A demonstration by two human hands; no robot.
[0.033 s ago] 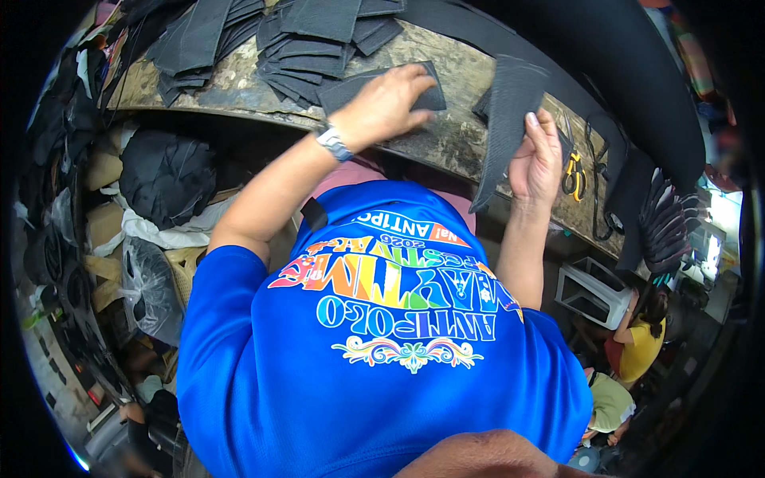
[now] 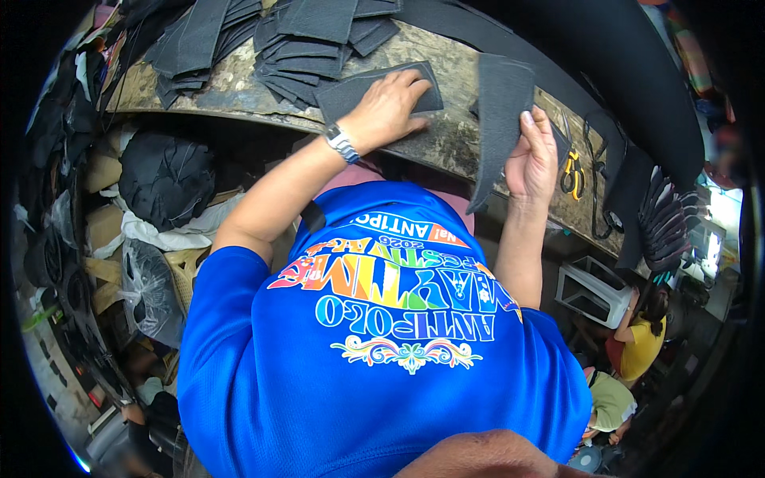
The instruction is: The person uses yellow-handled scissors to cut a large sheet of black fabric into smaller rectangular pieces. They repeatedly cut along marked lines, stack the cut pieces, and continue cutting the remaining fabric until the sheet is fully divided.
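Note:
My left hand [image 2: 388, 111] rests, fingers spread, on a dark rectangular fabric piece [image 2: 344, 97] lying along the table's near edge. In my right hand [image 2: 532, 155] a long dark strip of textured fabric [image 2: 502, 107] is pinched along its right side. That strip stands raised off the table, its lower end curving toward me past the edge. Beyond my left hand lie a fanned stack of similar dark pieces [image 2: 307, 56] and another stack [image 2: 191, 40] farther left.
Yellow-handled scissors [image 2: 571, 175] and a black cord [image 2: 596, 187] lie right of my right hand on the worn wooden table [image 2: 446, 143]. A large black roll [image 2: 629, 72] fills the far right. Below are a grey stool [image 2: 594, 291] and a person in yellow [image 2: 644, 346].
The strip in my right hand has turned, showing more of its flat face, and shifted slightly left. My left hand has moved a little left on the fabric piece.

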